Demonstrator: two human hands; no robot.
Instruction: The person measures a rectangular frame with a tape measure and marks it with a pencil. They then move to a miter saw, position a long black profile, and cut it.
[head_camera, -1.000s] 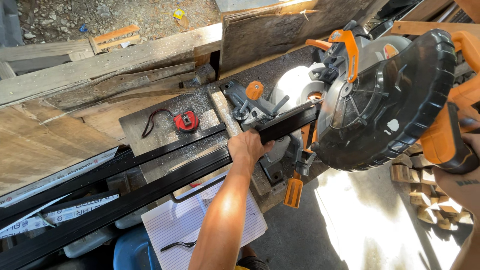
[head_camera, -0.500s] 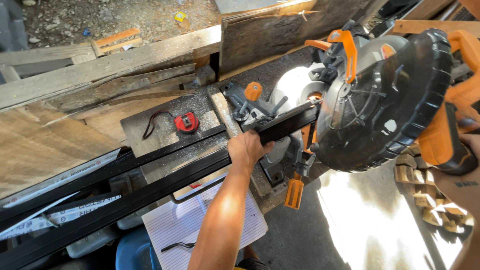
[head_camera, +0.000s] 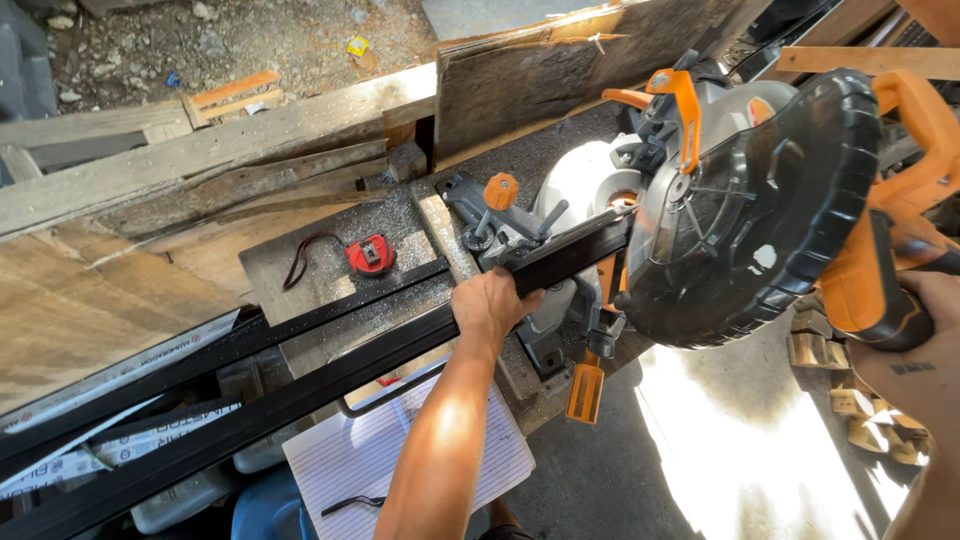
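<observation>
Black metal profile being held across one orange-and-black mitre saw.

Two hands are working: the left hand (head_camera: 490, 305) is gripping the black profile (head_camera: 300, 385), pressing it down on the saw's base, while the right hand (head_camera: 925, 345), at three o'clock, is wrapping closed around the orange saw handle (head_camera: 880, 270). One mitre saw (head_camera: 745, 200) is sitting at two o'clock with its round black blade guard hanging just over the profile's right end. The profile is running from eight o'clock up to the centre; a second black bar (head_camera: 200, 345) is lying just beside it. One red tape measure (head_camera: 370, 254) is resting at ten o'clock of the left hand. One lined notepad (head_camera: 400, 450) is lying beneath the forearm.
</observation>
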